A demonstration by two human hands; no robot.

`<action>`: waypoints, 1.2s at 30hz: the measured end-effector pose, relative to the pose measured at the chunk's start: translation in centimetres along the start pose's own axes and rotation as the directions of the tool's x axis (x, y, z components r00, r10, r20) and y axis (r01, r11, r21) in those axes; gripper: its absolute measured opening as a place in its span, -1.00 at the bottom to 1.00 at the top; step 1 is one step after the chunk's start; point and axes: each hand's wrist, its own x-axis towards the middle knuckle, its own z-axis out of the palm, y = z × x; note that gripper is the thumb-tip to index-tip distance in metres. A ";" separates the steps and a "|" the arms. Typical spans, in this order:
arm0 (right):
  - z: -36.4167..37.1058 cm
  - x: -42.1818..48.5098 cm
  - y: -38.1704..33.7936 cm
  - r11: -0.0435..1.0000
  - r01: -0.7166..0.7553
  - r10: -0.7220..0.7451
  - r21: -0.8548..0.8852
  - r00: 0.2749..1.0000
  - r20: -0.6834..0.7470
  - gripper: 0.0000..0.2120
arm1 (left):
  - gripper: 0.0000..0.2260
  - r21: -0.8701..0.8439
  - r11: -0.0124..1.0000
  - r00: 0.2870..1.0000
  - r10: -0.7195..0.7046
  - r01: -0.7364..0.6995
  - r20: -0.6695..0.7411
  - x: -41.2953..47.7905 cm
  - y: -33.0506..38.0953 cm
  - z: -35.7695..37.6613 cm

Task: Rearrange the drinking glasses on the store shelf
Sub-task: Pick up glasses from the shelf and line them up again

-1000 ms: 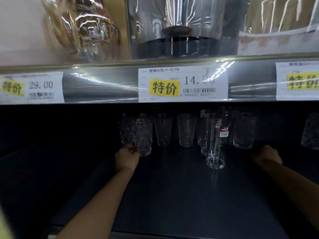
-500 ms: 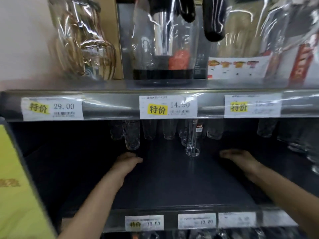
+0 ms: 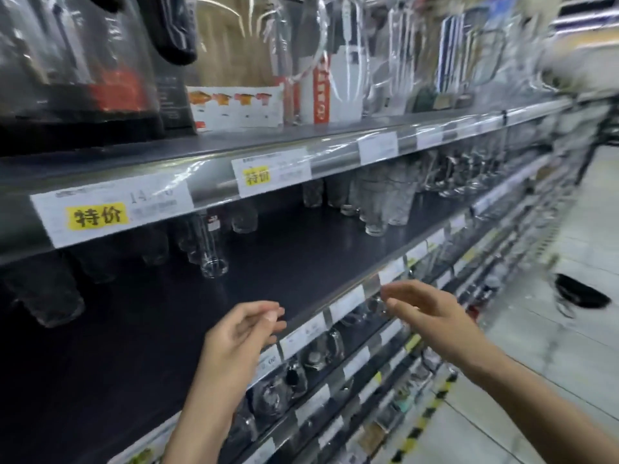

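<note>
Holding both hands empty in front of the dark shelf [image 3: 301, 262] of drinking glasses.
The left hand [image 3: 239, 333] is nearest, at the front edge of the shelf, with fingers loosely curled around nothing. The right hand [image 3: 432, 313] is beside it with fingers almost straight, also gripping nothing. Farther in stands a tall clear glass [image 3: 210, 252], upright, with a thick round base and a small label near its top. Behind it are shorter glasses [image 3: 245, 220], partly hidden by the price tag [image 3: 110, 212]. Far to the right, a group of patterned glasses [image 3: 382, 202] stands close together, blurred.
</note>
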 end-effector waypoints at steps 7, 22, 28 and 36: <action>-6.3 -9.6 2.7 0.993 -0.117 0.117 0.017 0.948 -0.295 -0.82 | -0.81 -0.042 0.997 0.940 0.080 -0.070 0.333 -1.8 -1.3 8.3; -20.0 -9.4 16.1 0.945 -0.275 0.326 0.175 0.793 -0.514 -0.73 | -0.80 0.111 0.994 0.789 -0.078 0.012 0.610 1.9 -5.8 31.5; -29.7 -1.5 21.1 0.936 -0.281 0.348 0.215 0.835 -0.425 -0.79 | -0.81 0.142 0.988 0.897 -0.112 0.056 0.427 6.9 -5.3 42.5; -36.6 10.0 26.0 0.933 -0.261 0.316 0.250 0.924 -0.214 -0.80 | -0.84 0.169 0.973 0.970 -0.185 0.158 0.159 12.6 -4.3 51.0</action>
